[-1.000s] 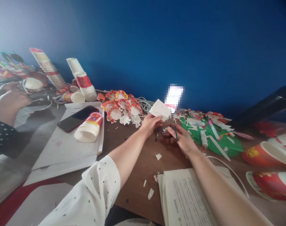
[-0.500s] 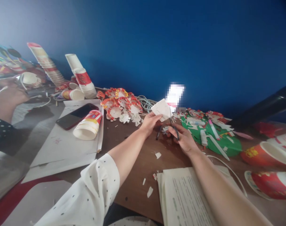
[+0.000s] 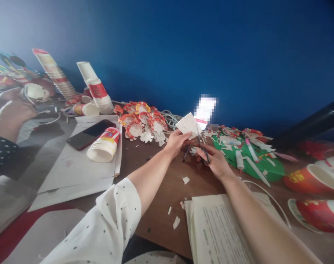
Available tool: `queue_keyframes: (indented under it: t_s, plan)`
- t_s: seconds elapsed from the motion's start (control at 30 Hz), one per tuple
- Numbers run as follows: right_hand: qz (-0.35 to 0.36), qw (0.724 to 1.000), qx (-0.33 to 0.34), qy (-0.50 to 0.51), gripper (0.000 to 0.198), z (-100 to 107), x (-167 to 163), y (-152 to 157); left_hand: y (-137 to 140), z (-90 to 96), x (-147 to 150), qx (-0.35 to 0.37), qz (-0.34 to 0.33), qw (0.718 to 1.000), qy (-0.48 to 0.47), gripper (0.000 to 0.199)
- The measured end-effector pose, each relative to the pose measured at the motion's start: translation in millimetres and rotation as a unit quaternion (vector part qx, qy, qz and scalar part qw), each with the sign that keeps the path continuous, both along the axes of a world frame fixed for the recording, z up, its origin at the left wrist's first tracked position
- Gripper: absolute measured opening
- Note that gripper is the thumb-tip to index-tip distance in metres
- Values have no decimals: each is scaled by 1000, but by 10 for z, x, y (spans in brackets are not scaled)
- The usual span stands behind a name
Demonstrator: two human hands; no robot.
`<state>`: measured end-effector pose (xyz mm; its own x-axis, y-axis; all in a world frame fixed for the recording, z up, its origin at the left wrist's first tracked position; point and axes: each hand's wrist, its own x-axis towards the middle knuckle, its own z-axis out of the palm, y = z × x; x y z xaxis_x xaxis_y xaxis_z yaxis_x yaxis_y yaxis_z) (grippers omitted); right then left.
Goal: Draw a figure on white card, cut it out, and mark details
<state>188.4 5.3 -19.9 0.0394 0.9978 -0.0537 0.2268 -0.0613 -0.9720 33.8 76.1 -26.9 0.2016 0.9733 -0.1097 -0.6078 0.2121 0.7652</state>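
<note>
Black phone [image 3: 85,135] on white cardboard [image 3: 70,174]; pink-capped marker [image 3: 252,151] on green sheet [image 3: 276,171]; blue wall [image 3: 156,47] behind.

The white piece [image 3: 186,123] mid-frame looks like matt paper or thin card, and the scissors [image 3: 207,157] have dark, smooth handles, plastic I'd say. Lower centre, the brown tabletop [image 3: 156,198] passes for smooth wood. Over at left, the phone [image 3: 84,137] is glossy as glass, the cups [image 3: 103,146] smooth paper. The sleeve [image 3: 112,216], lower left, is creased cloth.
</note>
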Motion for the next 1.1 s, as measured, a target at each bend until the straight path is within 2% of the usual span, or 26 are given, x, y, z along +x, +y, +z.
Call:
queue_keyframes:
  t_s: [0.63, 1.1]
  plan:
    - [-8, 1000, 7, -15, 66, -16, -4, -1, -5, -4, 0, 5, -3, 1000, -10, 19]
    - [-14, 1000, 2, -24, 68, -11, -7, -6, -10, -9, -14, 1, -4, 1000, 2, 20]
